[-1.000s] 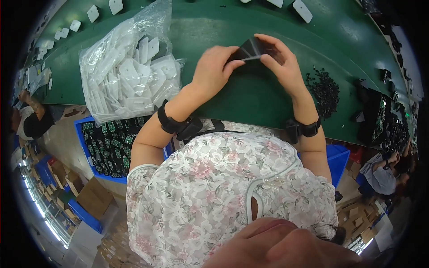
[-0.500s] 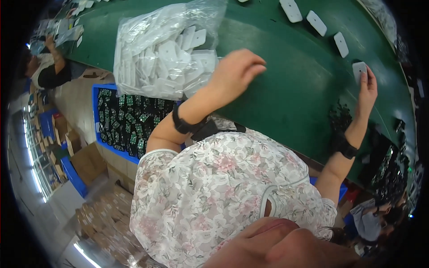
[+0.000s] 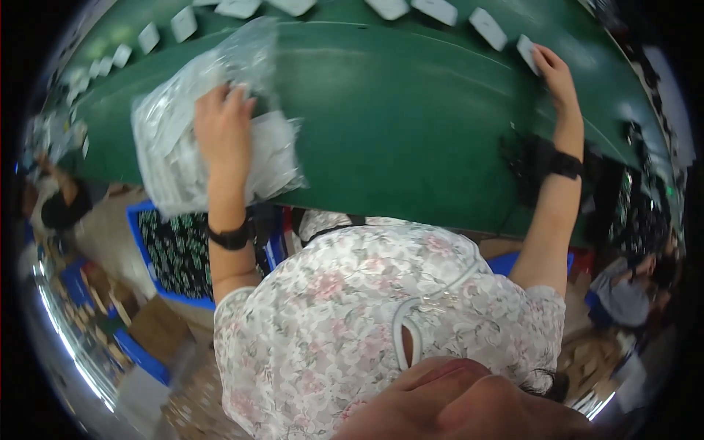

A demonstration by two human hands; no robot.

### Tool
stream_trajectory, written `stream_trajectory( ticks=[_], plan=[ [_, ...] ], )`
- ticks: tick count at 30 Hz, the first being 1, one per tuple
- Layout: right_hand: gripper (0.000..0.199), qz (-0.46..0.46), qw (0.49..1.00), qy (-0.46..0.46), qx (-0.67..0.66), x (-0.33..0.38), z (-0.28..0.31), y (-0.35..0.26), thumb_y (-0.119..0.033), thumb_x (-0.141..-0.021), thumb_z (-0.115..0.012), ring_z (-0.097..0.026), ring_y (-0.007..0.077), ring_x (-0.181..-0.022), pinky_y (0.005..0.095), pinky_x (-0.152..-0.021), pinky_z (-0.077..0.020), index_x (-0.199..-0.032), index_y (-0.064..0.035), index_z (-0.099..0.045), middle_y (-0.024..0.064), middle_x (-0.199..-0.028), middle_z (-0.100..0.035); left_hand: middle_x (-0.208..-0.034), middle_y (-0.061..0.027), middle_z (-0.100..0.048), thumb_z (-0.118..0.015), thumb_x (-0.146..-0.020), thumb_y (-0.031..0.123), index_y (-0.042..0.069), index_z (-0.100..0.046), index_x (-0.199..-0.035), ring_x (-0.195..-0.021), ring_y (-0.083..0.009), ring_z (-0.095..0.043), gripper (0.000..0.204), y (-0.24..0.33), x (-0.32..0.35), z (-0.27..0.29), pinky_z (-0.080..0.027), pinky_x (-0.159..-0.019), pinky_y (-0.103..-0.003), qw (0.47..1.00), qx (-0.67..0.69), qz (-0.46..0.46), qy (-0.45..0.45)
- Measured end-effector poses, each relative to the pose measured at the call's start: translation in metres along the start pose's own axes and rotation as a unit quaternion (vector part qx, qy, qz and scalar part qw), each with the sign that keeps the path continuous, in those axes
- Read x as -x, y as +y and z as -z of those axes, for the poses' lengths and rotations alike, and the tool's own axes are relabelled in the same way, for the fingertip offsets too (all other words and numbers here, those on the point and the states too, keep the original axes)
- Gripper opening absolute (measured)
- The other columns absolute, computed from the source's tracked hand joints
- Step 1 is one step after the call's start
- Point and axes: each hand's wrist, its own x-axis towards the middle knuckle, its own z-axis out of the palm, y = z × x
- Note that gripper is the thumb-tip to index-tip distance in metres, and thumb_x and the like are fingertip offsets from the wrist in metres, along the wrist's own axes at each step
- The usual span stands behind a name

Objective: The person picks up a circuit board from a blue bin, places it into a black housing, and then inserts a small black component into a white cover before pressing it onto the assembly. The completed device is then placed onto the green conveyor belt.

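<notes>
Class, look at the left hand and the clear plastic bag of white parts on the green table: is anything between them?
Nothing visible. The left hand lies directly on the clear plastic bag, with no object between them on the green table.

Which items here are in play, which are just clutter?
In play:
left hand on clear bag of white parts
right hand on white flat part

Lying about:
row of white parts
blue bin
black parts pile

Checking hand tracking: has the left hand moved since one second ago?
Yes. The left hand left the table's middle and went left onto the clear plastic bag on the green table.
</notes>
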Motion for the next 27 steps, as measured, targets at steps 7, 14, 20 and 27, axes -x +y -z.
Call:
stream_trajectory(
  ticks=[7, 14, 20, 27],
  plan=[
    [0.028, 0.116, 0.970, 0.155, 0.148, 0.065, 0.026, -0.030, -0.025, -0.089, -0.065, -0.058, 0.0094, -0.089, 0.0229, -0.078, -0.0439, -0.109, -0.0064, -0.067, 0.0017, -0.095, -0.066, -0.095, -0.0089, -0.059, -0.062, -0.085, 0.001, 0.001, -0.063, -0.101, -0.075, -0.0208, -0.060, 0.016, 0.022, 0.006, 0.032, -0.049, -0.063, -0.029, 0.963, 0.252, 0.093, 0.019],
    [0.015, 0.090, 0.962, 0.095, 0.240, 0.154, -0.032, -0.042, -0.009, -0.082, -0.067, -0.057, 0.0158, -0.074, 0.0265, -0.067, -0.0454, -0.096, -0.0028, -0.064, 0.0055, -0.086, -0.060, -0.097, -0.0119, -0.060, -0.049, -0.091, -0.006, -0.002, -0.054, -0.118, -0.071, -0.0136, -0.062, 0.028, 0.104, 0.003, 0.011, -0.052, -0.060, -0.023, 0.697, 0.686, 0.158, -0.138],
    [0.016, 0.143, 0.933, 0.131, 0.303, 0.158, -0.053, -0.034, -0.011, -0.079, -0.069, -0.058, 0.0205, -0.074, 0.0317, -0.068, -0.0477, -0.093, -0.0042, -0.064, 0.0052, -0.088, -0.058, -0.095, -0.0082, -0.058, -0.048, -0.094, -0.001, -0.001, -0.061, -0.113, -0.071, -0.0122, -0.062, 0.023, 0.132, 0.012, -0.025, -0.050, -0.058, -0.022, 0.641, 0.708, 0.121, -0.271],
    [0.016, 0.179, 0.922, 0.112, 0.324, 0.150, -0.060, -0.028, -0.008, -0.079, -0.067, -0.057, 0.0256, -0.081, 0.0341, -0.072, -0.0473, -0.094, -0.0036, -0.061, 0.0078, -0.089, -0.057, -0.094, -0.0072, -0.059, -0.049, -0.096, 0.005, -0.003, -0.061, -0.113, -0.071, -0.0113, -0.061, 0.022, 0.141, 0.015, -0.030, -0.049, -0.059, -0.021, 0.674, 0.682, 0.083, -0.272]
  ],
)
